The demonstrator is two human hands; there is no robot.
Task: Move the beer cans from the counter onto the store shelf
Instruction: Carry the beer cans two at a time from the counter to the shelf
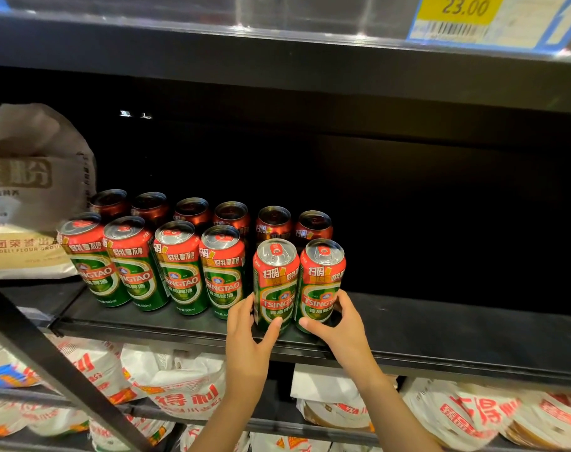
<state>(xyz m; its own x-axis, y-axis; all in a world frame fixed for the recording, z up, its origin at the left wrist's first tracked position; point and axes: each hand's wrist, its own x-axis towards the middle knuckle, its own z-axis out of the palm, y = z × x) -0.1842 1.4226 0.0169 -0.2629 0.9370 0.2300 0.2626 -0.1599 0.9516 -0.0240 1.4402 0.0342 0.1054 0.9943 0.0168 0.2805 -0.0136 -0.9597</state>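
The left hand (245, 331) has its grip round the lower part of one can (275, 282), and the right hand (338, 324) has its grip round the can beside it (321, 278). Both cans stand upright, touching, at the front edge of the black shelf (440, 334). Left of them stand four cans (153, 265) in a front row, and six more (212, 213) stand behind.

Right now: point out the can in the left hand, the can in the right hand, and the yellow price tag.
Left-hand Tsingtao can (275, 282), head view, label front.
Right-hand Tsingtao can (321, 278), head view, label front.
Yellow price tag (462, 8), head view, printed 23.00.
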